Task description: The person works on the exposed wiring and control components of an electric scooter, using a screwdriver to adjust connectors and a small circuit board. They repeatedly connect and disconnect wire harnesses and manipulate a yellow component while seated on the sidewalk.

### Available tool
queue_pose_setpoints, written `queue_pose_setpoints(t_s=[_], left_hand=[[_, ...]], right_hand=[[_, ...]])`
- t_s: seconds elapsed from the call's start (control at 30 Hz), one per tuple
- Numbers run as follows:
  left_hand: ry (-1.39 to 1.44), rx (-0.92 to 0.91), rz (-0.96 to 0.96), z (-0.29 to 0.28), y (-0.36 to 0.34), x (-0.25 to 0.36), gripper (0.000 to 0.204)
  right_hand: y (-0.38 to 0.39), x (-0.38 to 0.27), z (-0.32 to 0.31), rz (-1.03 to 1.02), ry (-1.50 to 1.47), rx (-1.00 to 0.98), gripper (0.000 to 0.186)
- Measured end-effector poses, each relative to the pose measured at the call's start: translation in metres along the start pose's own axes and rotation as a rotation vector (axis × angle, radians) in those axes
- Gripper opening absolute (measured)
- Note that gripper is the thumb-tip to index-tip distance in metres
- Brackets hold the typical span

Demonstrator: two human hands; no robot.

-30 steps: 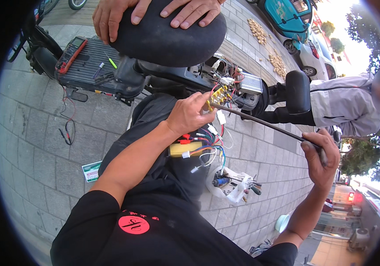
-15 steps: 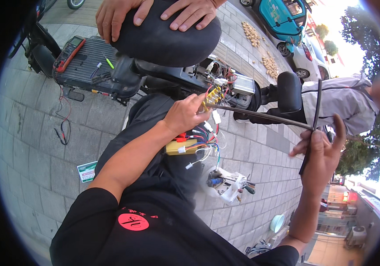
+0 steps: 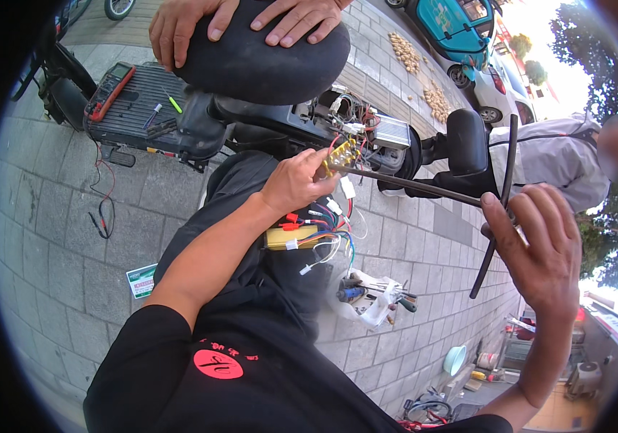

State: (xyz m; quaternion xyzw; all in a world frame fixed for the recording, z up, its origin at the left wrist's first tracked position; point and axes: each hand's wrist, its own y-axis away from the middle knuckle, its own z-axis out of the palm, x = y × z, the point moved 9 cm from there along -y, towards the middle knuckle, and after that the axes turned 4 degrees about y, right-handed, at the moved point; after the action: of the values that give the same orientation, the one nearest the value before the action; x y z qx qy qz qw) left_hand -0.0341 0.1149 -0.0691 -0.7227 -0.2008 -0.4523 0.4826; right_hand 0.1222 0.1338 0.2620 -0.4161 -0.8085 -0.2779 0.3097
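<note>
In my left hand is a yellow piece with small metal studs, pinched between thumb and fingers. The shaft of a long dark T-handle wrench meets this piece with its far end. My right hand is at the wrench's crossbar, thumb and bent fingers closed around the junction. Below my left hand, a gold box with several coloured wires and plugs rests by my leg. Just beyond is the scooter's uncovered bay, with loose wiring and a silver finned box.
Another person's hands rest on the raised black seat. A red multimeter and a green screwdriver lie on the footboard. A plastic bag of tools sits on the paving. A person in a grey jacket stands beyond the backrest.
My right hand has shifted right and changed its hold at the crossbar, which has turned and now slants more. My left hand keeps the yellow piece in nearly the same place.
</note>
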Motion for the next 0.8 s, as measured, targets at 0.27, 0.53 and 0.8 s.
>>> queue_pose_setpoints(t_s=[0.27,0.53,0.8], left_hand=[[-0.039,-0.004,0.073,0.004,0.002,0.002,0.042],[-0.178,0.033,0.199,0.002,0.003,0.005,0.044],[0.486,0.001,-0.249,0.013,-0.001,-0.026,0.045]], right_hand=[[-0.014,0.009,-0.003,0.076,-0.094,0.002,0.041],[0.003,0.021,0.023,0.450,-0.541,-0.078,0.032],[0.006,0.002,0.070,0.392,-0.832,-0.215,0.021]])
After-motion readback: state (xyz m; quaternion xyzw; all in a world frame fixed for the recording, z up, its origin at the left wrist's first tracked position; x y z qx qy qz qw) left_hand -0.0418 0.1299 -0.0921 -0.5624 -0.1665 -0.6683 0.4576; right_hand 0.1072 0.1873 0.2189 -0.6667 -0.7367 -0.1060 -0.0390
